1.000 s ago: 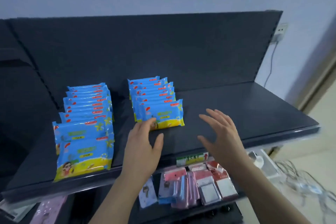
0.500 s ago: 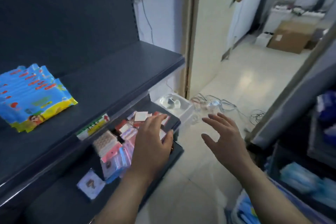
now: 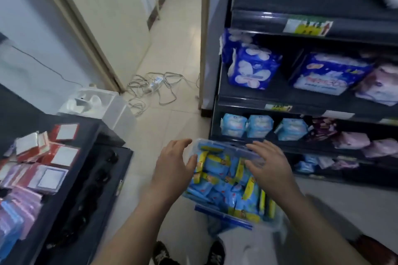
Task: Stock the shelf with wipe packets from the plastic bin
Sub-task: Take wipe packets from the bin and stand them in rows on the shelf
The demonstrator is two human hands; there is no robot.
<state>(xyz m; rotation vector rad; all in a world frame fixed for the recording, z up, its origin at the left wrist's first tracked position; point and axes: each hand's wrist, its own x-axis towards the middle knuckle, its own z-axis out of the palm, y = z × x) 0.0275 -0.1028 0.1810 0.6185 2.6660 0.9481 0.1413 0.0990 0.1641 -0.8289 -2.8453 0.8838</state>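
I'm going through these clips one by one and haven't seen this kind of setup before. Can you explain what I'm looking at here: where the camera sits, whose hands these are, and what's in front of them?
No machine is involved: a person wears a wide-angle camera on the head, looking forward and down, so the two bare arms entering from below are their own. The left hand and right hand are both open, fingers spread, over a clear plastic bin that sits low down near the person's feet. Neither hand holds anything. The bin is full of blue and yellow wipe packets in a loose heap. To the right stands a dark shelf unit carrying blue and pink packaged goods. At the left edge, another dark shelf holds small red, white and pink packs. A tangle of cables lies on the tiled floor behind.
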